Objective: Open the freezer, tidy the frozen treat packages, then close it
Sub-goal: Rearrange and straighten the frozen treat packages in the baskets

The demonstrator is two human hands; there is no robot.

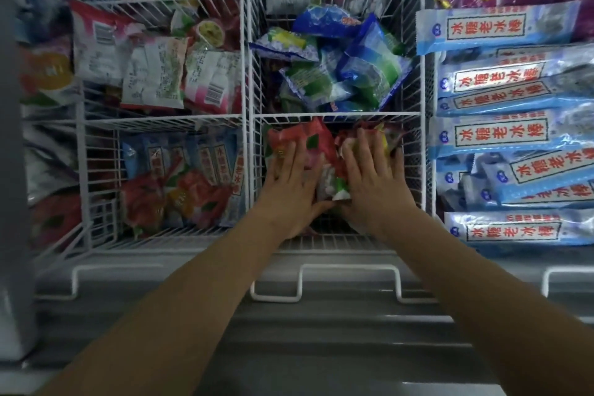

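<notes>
**Hands flat on red packets, near middle compartment**

Freezer (321, 315) open, lid not in view. Left hand (291, 183) and right hand (374, 183) lie side by side, palms down, on the red packets (299, 138) in the near compartment of the middle wire basket (421, 154). Both hands are flat, fingers straight and slightly spread, pressing rather than gripping. The thumbs nearly meet at the packets' near ends. The packets lie directly under the palms, and their far ends show beyond the fingertips. Long axis runs roughly from near edge to far edge; print too blurred to read. Blue-green packets (347, 67) are heaped loosely in the next compartment back. Blue bars (495, 135) are stacked at the right edge, long axis left to right.
</notes>
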